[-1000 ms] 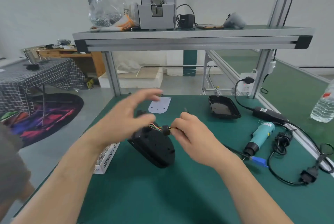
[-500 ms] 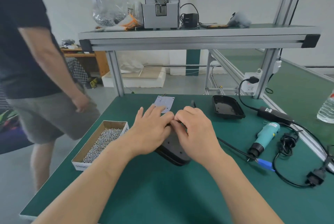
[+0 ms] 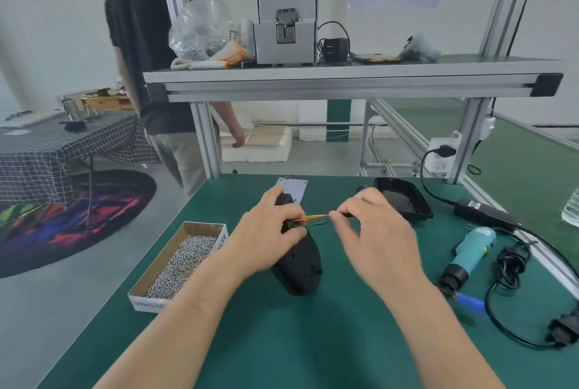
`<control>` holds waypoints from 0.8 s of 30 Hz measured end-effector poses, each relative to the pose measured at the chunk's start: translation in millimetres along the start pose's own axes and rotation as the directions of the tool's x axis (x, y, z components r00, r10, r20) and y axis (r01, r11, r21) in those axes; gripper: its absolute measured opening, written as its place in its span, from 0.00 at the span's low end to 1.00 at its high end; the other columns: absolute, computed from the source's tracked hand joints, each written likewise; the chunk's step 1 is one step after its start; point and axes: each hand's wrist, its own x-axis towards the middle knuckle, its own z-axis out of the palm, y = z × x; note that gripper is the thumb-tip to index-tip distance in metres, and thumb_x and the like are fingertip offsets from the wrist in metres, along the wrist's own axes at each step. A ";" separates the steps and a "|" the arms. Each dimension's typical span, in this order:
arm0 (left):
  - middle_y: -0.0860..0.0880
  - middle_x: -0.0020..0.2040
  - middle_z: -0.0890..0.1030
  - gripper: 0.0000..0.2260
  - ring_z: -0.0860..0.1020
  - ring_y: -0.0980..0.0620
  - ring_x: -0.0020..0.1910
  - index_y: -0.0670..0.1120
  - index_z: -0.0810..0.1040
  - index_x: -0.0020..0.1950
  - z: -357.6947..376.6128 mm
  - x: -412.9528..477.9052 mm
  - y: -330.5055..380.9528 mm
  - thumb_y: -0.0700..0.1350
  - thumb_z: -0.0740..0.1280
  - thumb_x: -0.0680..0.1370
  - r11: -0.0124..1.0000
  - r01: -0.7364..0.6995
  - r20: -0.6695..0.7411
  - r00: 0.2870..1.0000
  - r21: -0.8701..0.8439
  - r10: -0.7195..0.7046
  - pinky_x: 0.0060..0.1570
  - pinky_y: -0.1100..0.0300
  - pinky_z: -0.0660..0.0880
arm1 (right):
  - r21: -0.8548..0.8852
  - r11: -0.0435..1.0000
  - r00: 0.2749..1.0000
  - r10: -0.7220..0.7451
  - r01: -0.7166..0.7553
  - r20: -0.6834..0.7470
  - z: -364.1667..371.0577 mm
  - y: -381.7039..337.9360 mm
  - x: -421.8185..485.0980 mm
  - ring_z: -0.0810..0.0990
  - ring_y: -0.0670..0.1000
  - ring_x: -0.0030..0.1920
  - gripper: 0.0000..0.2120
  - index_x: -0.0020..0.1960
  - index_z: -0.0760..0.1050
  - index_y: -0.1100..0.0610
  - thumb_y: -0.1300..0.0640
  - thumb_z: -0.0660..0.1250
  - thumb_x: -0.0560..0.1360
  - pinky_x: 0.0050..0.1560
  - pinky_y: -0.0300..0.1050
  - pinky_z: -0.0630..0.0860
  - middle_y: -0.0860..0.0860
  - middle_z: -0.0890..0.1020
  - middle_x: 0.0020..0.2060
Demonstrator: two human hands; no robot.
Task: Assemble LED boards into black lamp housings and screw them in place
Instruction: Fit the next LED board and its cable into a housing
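One head-worn view, wide angle.
Faced forward and down over the green bench (image 3: 313, 341); left hand (image 3: 266, 241) and right hand (image 3: 379, 241) sat close, shelf (image 3: 344, 73) farther ahead.

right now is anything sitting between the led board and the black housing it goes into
Only the left hand, gripping the housing at its far end, just in front of the LED board. The coloured wires run sideways to the right hand.
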 end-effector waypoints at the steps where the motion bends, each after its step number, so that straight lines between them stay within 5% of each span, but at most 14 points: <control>1: 0.49 0.73 0.65 0.03 0.73 0.44 0.65 0.55 0.79 0.50 2.4 1.1 5.6 0.51 0.68 0.78 0.999 0.012 -0.022 1.000 0.041 -0.011 0.54 0.57 0.67 | -0.141 0.990 1.000 -0.002 0.002 -0.002 -4.5 -2.6 -0.2 0.75 0.50 0.48 0.09 0.53 0.80 0.50 0.47 0.65 0.80 0.40 0.45 0.72 0.45 0.75 0.52; 4: 0.49 0.64 0.69 0.04 0.77 0.41 0.55 0.53 0.79 0.51 13.1 2.2 22.5 0.49 0.67 0.77 0.988 0.016 -0.113 0.994 0.153 0.001 0.45 0.56 0.69 | -0.211 0.967 0.989 -0.147 0.141 -0.014 -8.4 -17.9 -0.5 0.75 0.53 0.56 0.10 0.55 0.80 0.53 0.50 0.65 0.79 0.40 0.47 0.75 0.48 0.78 0.58; 9: 0.51 0.53 0.71 0.10 0.76 0.44 0.45 0.52 0.80 0.49 20.4 0.3 32.4 0.40 0.64 0.72 0.988 0.024 -0.173 0.985 0.150 0.003 0.38 0.54 0.68 | -0.099 0.993 0.906 -0.022 0.070 0.423 7.0 -14.1 13.1 0.73 0.57 0.45 0.12 0.49 0.67 0.55 0.48 0.54 0.84 0.42 0.51 0.67 0.53 0.79 0.47; 12: 0.52 0.62 0.72 0.12 0.76 0.48 0.54 0.49 0.80 0.56 21.5 -3.5 25.4 0.45 0.68 0.73 0.993 0.025 -0.193 0.981 0.119 -0.002 0.48 0.55 0.72 | -0.017 0.998 0.918 -0.053 0.066 0.393 13.3 -3.5 13.7 0.70 0.58 0.40 0.18 0.37 0.61 0.53 0.47 0.55 0.84 0.40 0.51 0.64 0.49 0.71 0.35; 15: 0.59 0.76 0.60 0.29 0.70 0.65 0.62 0.55 0.73 0.68 13.7 -10.1 8.0 0.57 0.72 0.68 0.994 -0.037 -0.044 0.999 -0.105 0.032 0.57 0.68 0.68 | 0.133 0.990 0.929 -0.088 0.042 0.359 14.7 10.8 15.4 0.72 0.56 0.39 0.16 0.38 0.67 0.55 0.52 0.57 0.84 0.40 0.52 0.70 0.49 0.73 0.34; 17: 0.61 0.73 0.68 0.35 0.74 0.67 0.61 0.63 0.68 0.71 0.6 -12.9 -3.1 0.65 0.72 0.65 0.884 0.019 0.021 1.000 -0.467 -0.011 0.62 0.69 0.69 | 0.273 0.962 0.935 -0.092 -0.005 0.342 10.6 19.3 16.7 0.70 0.48 0.35 0.14 0.40 0.70 0.54 0.55 0.59 0.84 0.37 0.44 0.68 0.45 0.72 0.32; 19: 0.65 0.67 0.76 0.38 0.77 0.64 0.62 0.66 0.66 0.72 -5.8 -12.6 -17.1 0.72 0.71 0.64 0.668 0.064 0.030 0.998 -0.741 -0.063 0.68 0.55 0.69 | 0.373 0.927 0.938 -0.106 -0.027 0.331 7.6 21.9 15.6 0.64 0.44 0.31 0.15 0.38 0.67 0.54 0.57 0.59 0.84 0.32 0.38 0.62 0.44 0.69 0.28; 21: 0.60 0.69 0.76 0.46 0.73 0.59 0.68 0.61 0.64 0.75 0.0 -10.4 -28.4 0.75 0.71 0.61 0.521 0.061 0.056 0.998 -0.851 -0.027 0.72 0.49 0.65 | 0.440 0.896 0.935 -0.109 -0.054 0.337 7.3 20.9 12.7 0.61 0.44 0.30 0.15 0.38 0.66 0.58 0.58 0.59 0.84 0.31 0.37 0.61 0.44 0.67 0.28; 24: 0.48 0.72 0.75 0.47 0.72 0.50 0.72 0.59 0.64 0.77 15.2 -7.7 -31.9 0.67 0.78 0.62 0.392 0.082 0.126 0.988 -0.916 0.088 0.74 0.45 0.62 | 0.492 0.865 0.930 -0.094 -0.100 0.354 9.2 19.1 10.0 0.61 0.43 0.28 0.14 0.40 0.72 0.58 0.57 0.59 0.84 0.30 0.36 0.61 0.44 0.67 0.28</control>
